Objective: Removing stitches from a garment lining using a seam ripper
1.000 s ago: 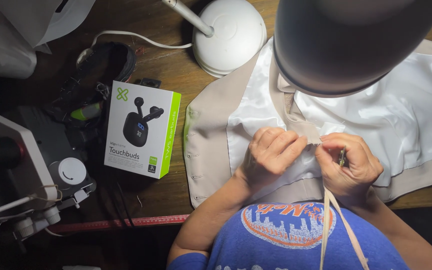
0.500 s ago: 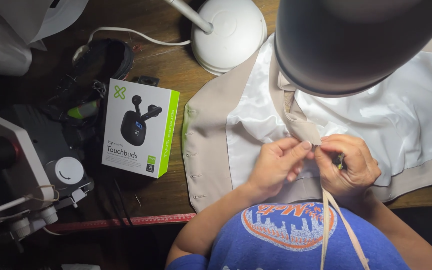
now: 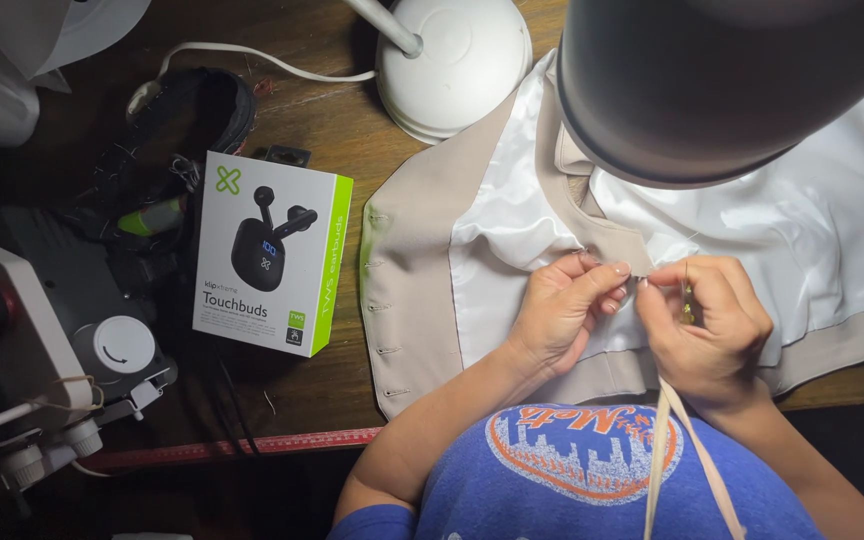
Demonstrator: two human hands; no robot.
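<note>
A beige vest (image 3: 422, 250) with white satin lining (image 3: 812, 220) lies spread open on the dark wooden table. My left hand (image 3: 562, 310) pinches a beige strap of the vest (image 3: 612, 240) near the middle of the lining. My right hand (image 3: 707, 325) is closed right beside it, fingertips almost touching the left, holding a small thin tool, maybe a needle or seam ripper; it is too small to tell. A beige tape (image 3: 677, 460) hangs down from my right hand over my blue shirt.
A dark lamp shade (image 3: 722, 80) hangs over the vest's upper part, its white round base (image 3: 457, 60) behind. A white and green earbuds box (image 3: 267, 250) stands left of the vest. A sewing machine (image 3: 22, 350) sits far left; a red measuring tape (image 3: 242, 447) lies along the table's front edge.
Both hands have shifted slightly and drawn closer together on the strap; the fingertips now nearly meet. The vest and other things have not moved.
</note>
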